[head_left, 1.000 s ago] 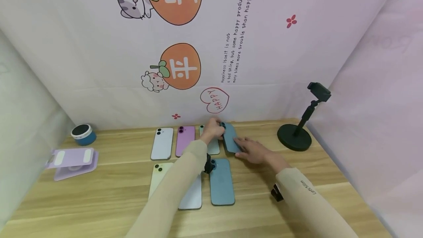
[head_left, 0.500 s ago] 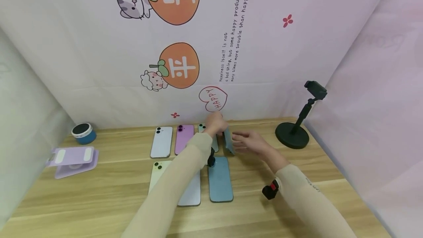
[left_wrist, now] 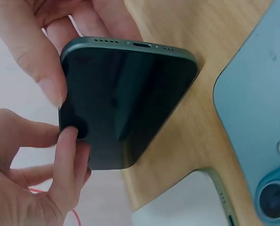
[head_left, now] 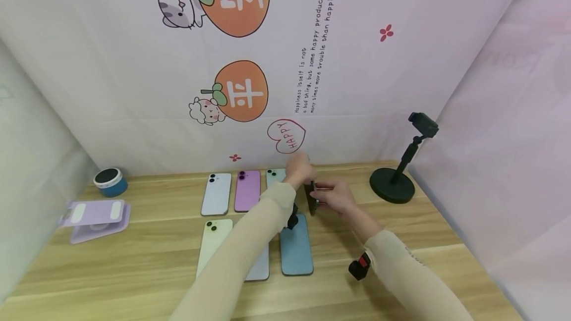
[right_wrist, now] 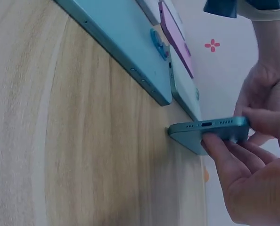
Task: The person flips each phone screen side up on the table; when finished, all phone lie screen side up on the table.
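Observation:
A teal smartphone (head_left: 311, 195) stands on its long edge at the back of the table, dark screen (left_wrist: 121, 99) turned to the left. My left hand (head_left: 300, 168) holds its far end, with fingertips over the upper edge in the left wrist view. At the near, charging-port end, my right hand (head_left: 336, 196) pinches the phone between thumb and fingers, several of them against the teal back (right_wrist: 189, 139). A light green phone (head_left: 275, 176) lies just left, partly behind the left sleeve. A blue phone (head_left: 296, 249) lies face down in front.
A white phone (head_left: 216, 193), a purple phone (head_left: 247, 191), a pale yellow phone (head_left: 215, 241) and a partly covered white phone (head_left: 258, 265) lie to the left. A black stand (head_left: 392, 185) is at right. A lilac folding stand (head_left: 95, 217) and a blue round container (head_left: 110, 182) are far left.
The teal phone has turned from back showing to standing on edge, screen facing left. My left hand has moved right. My right hand came off the phone, then took hold of it again.

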Available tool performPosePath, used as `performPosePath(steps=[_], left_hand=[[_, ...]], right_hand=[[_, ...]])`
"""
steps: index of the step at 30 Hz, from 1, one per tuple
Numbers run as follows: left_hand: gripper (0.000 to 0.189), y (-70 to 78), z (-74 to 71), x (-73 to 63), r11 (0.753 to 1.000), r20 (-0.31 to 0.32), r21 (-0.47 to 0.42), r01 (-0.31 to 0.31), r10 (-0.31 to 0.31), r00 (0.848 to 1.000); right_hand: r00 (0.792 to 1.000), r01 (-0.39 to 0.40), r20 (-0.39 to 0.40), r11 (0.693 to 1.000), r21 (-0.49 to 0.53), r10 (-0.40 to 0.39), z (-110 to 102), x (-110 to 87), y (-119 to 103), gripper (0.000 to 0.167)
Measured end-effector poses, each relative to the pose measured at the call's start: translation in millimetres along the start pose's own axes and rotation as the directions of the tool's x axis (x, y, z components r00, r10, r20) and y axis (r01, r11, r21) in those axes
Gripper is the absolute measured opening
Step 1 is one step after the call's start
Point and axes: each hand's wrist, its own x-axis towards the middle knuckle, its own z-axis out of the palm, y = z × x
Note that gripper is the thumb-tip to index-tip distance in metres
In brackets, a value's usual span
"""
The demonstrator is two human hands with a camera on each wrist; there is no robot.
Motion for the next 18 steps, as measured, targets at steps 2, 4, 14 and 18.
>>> performPosePath(steps=[2, 4, 14, 18], left_hand=[[0.038, -2.3, 1.6, -1.6, 0.995, 0.021, -0.101, -0.018, 0.02, 1.0], [0.052, -6.3, 2.8, -2.4, 0.977, 0.044, -0.207, -0.04, 0.05, 0.998], [0.063, -35.1, -1.3, -4.7, 0.941, 0.29, 0.223, -0.256, 0.187, 0.939], [0.073, -42.1, -3.6, -10.9, 0.898, 0.405, 0.361, -0.254, 0.094, 0.91]], right_hand=[[1.0, -0.015, -0.024, 1.0, -0.009, 0.015, -2, -1.5, 0, 0.044], [0.999, -0.033, -0.04, 0.999, -0.002, 0.032, -4, -1.9, 1, 0.044], [0.996, 0.001, -0.09, 0.973, -0.229, -0.022, -16, 3.6, 19, 0.049], [0.978, 0.133, -0.09, 0.892, -0.433, -0.19, -18, 6.4, 31, 0.044]])
